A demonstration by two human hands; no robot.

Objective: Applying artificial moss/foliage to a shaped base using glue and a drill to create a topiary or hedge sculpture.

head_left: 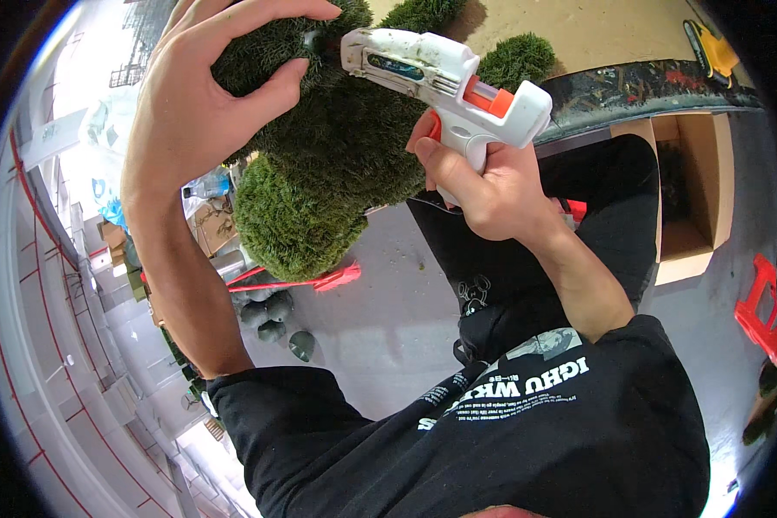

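Observation:
My right hand (492,186) grips a white hot glue gun (432,69) with orange parts and dirt smears, its index finger at the orange trigger. The gun's nozzle points left into dark green artificial moss, close to a small pale blob (311,38) that looks like glue. Curved around a dark green moss clump (255,60) is my left hand (194,104), thumb and forefinger on either side of the blob. Below it a larger dark moss mass (345,138) joins a lighter green rounded clump (298,220). How the other left fingers sit is partly hidden.
A tan worktable (578,30) with a paint-stained dark edge lies ahead, holding a small moss clump (518,59) and a yellow tool (712,52). An open cardboard box (695,190) stands right of my leg. Grey stone-like lumps (268,315) and red pieces (337,276) lie on the floor.

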